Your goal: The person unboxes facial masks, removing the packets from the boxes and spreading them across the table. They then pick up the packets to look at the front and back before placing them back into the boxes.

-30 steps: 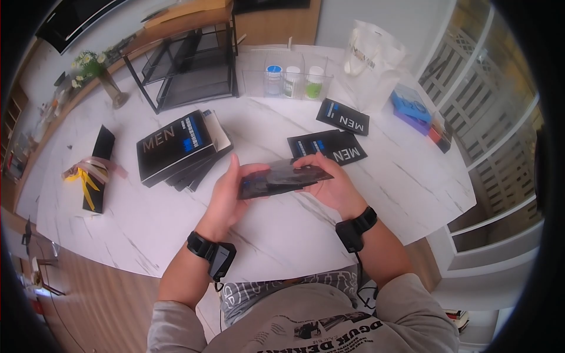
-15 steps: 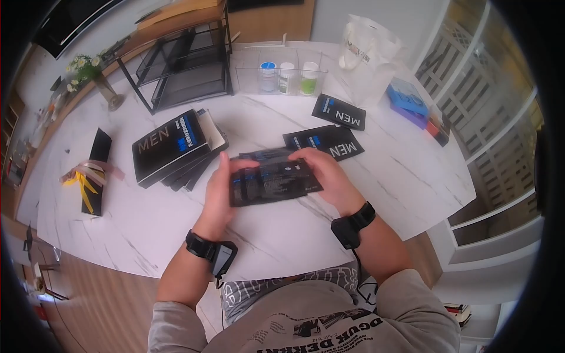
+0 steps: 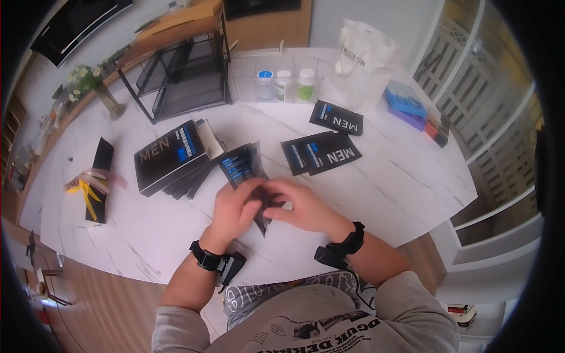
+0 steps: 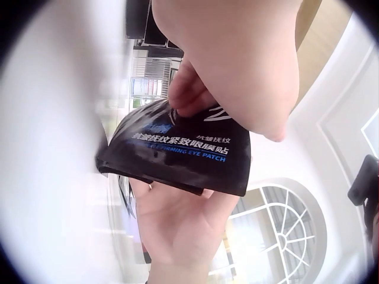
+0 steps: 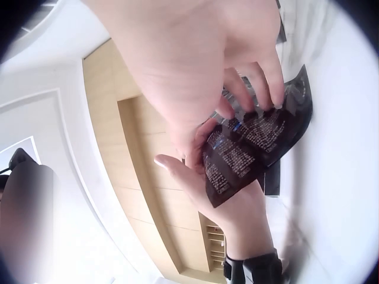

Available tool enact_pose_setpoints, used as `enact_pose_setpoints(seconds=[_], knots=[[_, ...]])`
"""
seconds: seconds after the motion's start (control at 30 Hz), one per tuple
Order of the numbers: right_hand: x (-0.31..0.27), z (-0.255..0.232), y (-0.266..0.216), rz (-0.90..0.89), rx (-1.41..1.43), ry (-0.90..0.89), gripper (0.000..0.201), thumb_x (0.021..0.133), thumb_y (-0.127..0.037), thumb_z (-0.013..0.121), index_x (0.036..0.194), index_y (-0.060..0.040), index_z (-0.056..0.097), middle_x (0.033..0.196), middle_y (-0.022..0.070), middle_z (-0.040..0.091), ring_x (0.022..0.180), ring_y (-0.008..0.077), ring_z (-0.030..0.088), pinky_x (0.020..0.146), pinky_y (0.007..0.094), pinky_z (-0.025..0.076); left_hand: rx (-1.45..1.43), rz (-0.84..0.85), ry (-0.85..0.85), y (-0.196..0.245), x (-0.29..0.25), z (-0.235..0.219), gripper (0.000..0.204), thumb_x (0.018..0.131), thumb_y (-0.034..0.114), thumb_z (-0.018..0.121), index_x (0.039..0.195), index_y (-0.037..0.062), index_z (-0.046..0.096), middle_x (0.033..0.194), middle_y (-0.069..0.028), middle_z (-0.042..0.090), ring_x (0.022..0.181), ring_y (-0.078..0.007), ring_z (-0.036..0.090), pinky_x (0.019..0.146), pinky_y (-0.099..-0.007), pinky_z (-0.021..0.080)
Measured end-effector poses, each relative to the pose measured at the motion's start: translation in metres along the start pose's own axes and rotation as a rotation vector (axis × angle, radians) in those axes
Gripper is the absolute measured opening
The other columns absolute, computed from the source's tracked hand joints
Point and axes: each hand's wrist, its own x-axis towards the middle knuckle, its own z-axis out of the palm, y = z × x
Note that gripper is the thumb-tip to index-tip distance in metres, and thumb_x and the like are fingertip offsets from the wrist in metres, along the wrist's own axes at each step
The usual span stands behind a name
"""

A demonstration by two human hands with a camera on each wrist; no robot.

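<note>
Both hands hold a small bunch of black eye patch sachets [image 3: 240, 167], fanned and upright over the table's middle. The left hand [image 3: 234, 213] pinches them from the left; in the left wrist view, one sachet's blue and white lettering faces the camera. The right hand [image 3: 303, 205] has its fingers curled against the other side, fingertips pressing the printed back in the right wrist view. Two overlapping sachets marked MEN [image 3: 321, 154] lie flat beyond the right hand, with another MEN sachet [image 3: 336, 117] behind them. Left of the hands is a stack of black MEN boxes [image 3: 168, 156], the top one with an open end.
A black box with a yellow ribbon [image 3: 97, 182] stands at the left. Toward the back are a mesh rack [image 3: 188, 88], a clear organiser [image 3: 244, 88] with bottles, and a white bag [image 3: 365, 65]. Blue and purple boxes [image 3: 406, 103] sit near the right edge.
The sachets have turned from lying level between the hands to standing upright and fanned. The hands have come close together, the right one moving left.
</note>
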Motion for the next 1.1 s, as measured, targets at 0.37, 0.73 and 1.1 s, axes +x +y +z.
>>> enact_pose_setpoints(seconds=[0.37,0.73,1.1], knots=[[0.0,-0.008,0.017,0.217,0.484,0.023,0.031,0.093,-0.012,0.06,0.121,0.0015,0.059,0.113,0.0061,0.063,0.1,0.0117,0.059,0.089,0.0309,0.049,-0.193,-0.002,-0.147,0.009,0.002,0.004,0.089,0.088,0.058,0.06,0.148,-0.0017,0.032,0.111,-0.0182,0.057,0.095,-0.0319,0.057,0.084,-0.0391,0.048],[-0.013,-0.038,0.031,-0.141,-0.335,0.181,0.048,0.066,0.008,0.079,0.111,-0.0006,0.064,0.113,0.0162,0.061,0.104,0.0327,0.063,0.089,0.0368,0.053,-0.244,-0.367,0.48,0.001,0.008,0.011,0.039,0.094,0.006,0.059,0.131,-0.0018,0.051,0.124,-0.0128,0.05,0.111,-0.0232,0.05,0.094,-0.0332,0.044],[0.005,-0.029,0.009,0.393,1.091,0.236,0.029,0.088,0.004,0.062,0.116,0.0008,0.059,0.113,0.0113,0.064,0.106,0.0258,0.064,0.088,0.0351,0.053,-1.193,-0.802,-0.045,-0.016,-0.001,0.009,0.032,0.101,0.018,0.055,0.127,-0.0002,0.058,0.12,-0.0069,0.064,0.109,-0.0147,0.06,0.095,-0.0301,0.048]])
